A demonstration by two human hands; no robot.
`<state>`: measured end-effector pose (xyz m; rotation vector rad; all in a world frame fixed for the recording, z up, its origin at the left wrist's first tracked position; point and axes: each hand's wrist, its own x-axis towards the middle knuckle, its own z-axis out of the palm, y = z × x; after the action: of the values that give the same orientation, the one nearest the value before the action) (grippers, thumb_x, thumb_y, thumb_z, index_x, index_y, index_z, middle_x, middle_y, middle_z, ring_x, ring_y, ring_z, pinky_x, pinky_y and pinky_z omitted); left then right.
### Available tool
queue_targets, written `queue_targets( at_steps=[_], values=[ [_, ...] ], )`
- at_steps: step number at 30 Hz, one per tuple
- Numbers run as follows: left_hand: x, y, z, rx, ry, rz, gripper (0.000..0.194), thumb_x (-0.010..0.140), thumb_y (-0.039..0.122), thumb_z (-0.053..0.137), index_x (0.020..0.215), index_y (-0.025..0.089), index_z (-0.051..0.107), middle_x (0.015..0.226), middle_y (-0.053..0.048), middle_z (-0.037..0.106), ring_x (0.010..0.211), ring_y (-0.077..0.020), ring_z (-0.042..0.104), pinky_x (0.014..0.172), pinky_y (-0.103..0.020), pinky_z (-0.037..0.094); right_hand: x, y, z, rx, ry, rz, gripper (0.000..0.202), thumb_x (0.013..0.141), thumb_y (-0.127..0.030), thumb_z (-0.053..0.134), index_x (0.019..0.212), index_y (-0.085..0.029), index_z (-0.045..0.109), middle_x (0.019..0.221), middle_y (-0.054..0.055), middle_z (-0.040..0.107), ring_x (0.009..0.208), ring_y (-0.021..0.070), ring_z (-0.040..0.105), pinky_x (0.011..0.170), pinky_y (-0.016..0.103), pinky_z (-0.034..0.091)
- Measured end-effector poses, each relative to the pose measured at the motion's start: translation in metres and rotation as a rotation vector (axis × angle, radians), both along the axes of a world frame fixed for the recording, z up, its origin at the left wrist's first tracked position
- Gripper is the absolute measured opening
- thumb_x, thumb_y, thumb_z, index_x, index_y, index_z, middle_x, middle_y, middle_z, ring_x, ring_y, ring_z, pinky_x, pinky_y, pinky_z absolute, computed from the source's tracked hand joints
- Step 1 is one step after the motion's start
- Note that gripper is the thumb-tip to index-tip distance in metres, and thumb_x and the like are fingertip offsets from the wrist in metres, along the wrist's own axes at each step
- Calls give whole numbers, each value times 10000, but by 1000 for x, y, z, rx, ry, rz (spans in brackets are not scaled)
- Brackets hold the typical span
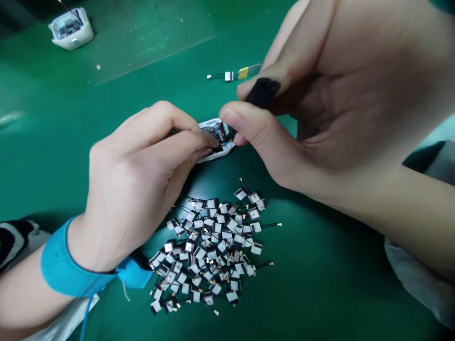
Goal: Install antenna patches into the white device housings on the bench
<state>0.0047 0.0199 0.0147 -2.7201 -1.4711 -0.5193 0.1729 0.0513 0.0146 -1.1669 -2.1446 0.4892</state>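
Observation:
A small white device housing (224, 152) with a circuit board (215, 129) inside sits between my hands. My left hand (138, 161) is closed at its left side, fingertips reaching into it over the board and partly hiding it. Above its right end, my right hand (302, 104) pinches a black-gripped tool (263, 93) between thumb and fingers. The tool's working end is hidden behind the thumb, so its kind cannot be made out. Just below my hands lies a pile of small square antenna modules (209, 251) with short black cables and gold connectors.
A single module (229, 76) with a cable lies beyond my hands, beside a thin strip with a yellow band (243, 73). Another open white housing (71, 31) with a wire stands at the far left. A blue wrist strap (67, 260) with a cord circles my left wrist. The mat (320, 274) is green.

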Motion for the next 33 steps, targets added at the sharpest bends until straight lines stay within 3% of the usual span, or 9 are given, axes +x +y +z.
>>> queue_targets(
  at_steps=[3,7,10,14,20,26,33],
  values=[
    [0,1,0,26,13,-10,188,854,226,417,836,188,601,834,29,555,770,-73,519,651,-206,395,-5,2,5,2,-33,32,262,756,-284,506,605,-182,318,713,-14,432,615,73,474,634,247,414],
    [-1,2,0,46,30,-33,189,861,228,404,845,188,588,819,16,547,755,-78,516,647,-209,399,-11,3,10,29,-86,16,415,790,-421,470,547,-179,238,698,-18,414,591,61,474,628,250,424],
    [-1,2,-1,49,46,-23,180,860,240,399,833,202,573,813,23,533,746,-84,512,645,-223,402,-11,5,11,-50,-113,17,432,809,-399,455,546,-179,191,709,-23,419,609,52,472,606,237,410],
    [-2,3,-1,52,51,-25,187,862,243,393,807,192,564,809,22,525,746,-85,510,631,-220,395,-10,8,12,-94,-138,41,398,774,-366,514,552,-183,238,622,-31,400,613,64,482,595,220,426],
    [-1,3,-2,56,19,-39,171,863,230,411,785,176,554,792,21,529,733,-79,498,617,-206,391,-12,2,8,63,-141,-18,351,651,-250,640,518,-209,317,446,-42,300,549,101,478,598,251,433],
    [-1,4,-4,57,-8,-46,142,858,223,426,792,188,547,818,30,545,750,-81,505,630,-206,410,-9,-2,4,129,-154,7,293,712,-272,570,508,-222,364,488,-14,407,644,122,522,598,239,433],
    [-3,6,-5,18,-60,-79,125,847,200,444,779,176,546,837,8,565,753,-101,489,625,-228,401,-13,-4,0,296,-138,-24,231,726,-170,501,542,-210,367,547,-5,458,540,85,452,507,187,404]
  ],
)
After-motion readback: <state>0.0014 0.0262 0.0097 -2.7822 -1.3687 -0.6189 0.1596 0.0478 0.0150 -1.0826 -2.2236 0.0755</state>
